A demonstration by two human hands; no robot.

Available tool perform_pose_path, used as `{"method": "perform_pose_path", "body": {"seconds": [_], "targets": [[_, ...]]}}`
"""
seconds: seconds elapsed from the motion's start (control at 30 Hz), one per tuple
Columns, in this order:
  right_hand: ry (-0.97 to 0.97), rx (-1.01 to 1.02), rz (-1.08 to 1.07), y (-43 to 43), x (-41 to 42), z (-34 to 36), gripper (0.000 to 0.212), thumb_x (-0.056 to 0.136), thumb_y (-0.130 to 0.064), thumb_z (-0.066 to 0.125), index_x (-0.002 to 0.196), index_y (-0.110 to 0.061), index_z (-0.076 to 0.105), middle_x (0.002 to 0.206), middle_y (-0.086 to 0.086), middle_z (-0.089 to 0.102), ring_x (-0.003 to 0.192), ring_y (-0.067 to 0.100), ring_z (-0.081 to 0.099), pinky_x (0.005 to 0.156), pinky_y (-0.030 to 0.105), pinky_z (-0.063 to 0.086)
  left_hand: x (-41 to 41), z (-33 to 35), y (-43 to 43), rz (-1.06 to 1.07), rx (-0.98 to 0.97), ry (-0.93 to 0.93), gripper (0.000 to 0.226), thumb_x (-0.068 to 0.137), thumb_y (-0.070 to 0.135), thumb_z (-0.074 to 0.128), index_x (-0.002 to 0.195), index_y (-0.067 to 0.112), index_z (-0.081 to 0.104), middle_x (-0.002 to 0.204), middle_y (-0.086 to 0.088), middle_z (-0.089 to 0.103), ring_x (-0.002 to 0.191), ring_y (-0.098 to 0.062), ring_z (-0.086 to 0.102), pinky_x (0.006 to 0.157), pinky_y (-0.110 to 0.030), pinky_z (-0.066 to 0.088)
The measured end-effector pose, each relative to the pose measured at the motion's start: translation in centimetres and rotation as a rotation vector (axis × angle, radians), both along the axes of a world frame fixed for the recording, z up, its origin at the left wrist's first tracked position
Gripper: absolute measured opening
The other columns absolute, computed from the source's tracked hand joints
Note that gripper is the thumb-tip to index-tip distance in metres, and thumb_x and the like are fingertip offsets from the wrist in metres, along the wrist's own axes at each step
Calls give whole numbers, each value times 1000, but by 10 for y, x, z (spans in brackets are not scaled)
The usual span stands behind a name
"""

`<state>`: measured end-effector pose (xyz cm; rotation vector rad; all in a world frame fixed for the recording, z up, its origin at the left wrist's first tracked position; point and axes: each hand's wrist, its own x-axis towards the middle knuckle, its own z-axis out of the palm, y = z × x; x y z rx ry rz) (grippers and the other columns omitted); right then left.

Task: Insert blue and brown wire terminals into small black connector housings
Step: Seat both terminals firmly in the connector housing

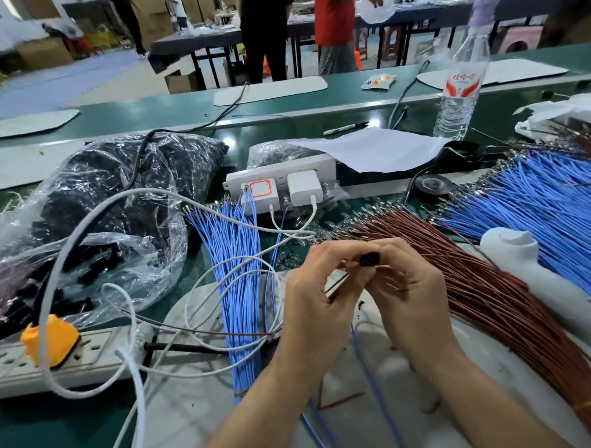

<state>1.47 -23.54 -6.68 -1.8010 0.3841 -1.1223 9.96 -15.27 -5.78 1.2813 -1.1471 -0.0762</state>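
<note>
A small black connector housing [369, 258] sits between the fingertips of both hands at the centre of the head view. My right hand [407, 287] pinches the housing from the right. My left hand [315, 290] pinches a brown wire [336, 284] whose end points at the housing. A blue wire [369, 372] hangs down below my hands. A bundle of blue wires [237, 276] lies to the left, a fan of brown wires [474, 284] to the right, and more blue wires [538, 208] at the far right.
A clear bag of black housings [112, 203] lies at the left. Two power strips [91, 355] [279, 184] with white cables [130, 330] cross the bench. A white tool [537, 275], a black tape roll [432, 185], paper [378, 147] and a water bottle [460, 84] stand to the right. People stand behind the bench.
</note>
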Motion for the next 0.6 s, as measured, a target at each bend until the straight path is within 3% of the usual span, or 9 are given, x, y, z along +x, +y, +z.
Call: {"method": "perform_pose_path", "body": {"seconds": [0.13,0.27,0.47,0.6], "targets": [[-21,-68,-65,0,0,2,14,76,-8,67,86,-18,68,89,-1,65,82,15,65,72,29,54,0,-1,-2,-33,-14,-1,24,84,0,65,103,15,67,103,-1,63,98,-15,63,85,-29,51],[-6,-94,-77,-1,1,0,10,78,-12,68,88,-12,70,89,1,65,81,19,66,71,37,57,2,-1,-2,-7,4,-12,26,83,1,66,104,18,66,100,7,62,95,-10,62,82,-22,48],[-9,-83,-85,-2,2,0,8,77,-12,69,84,-8,71,87,4,65,78,16,65,70,32,56,1,1,-2,6,17,-23,27,83,2,66,103,20,66,100,5,62,95,-9,62,82,-19,47],[29,-80,-78,-3,3,-2,5,77,-1,73,82,-1,70,86,6,65,77,18,64,70,36,54,2,1,-2,38,47,-33,23,82,2,66,102,15,67,98,3,63,94,-8,61,81,-21,48]]}}
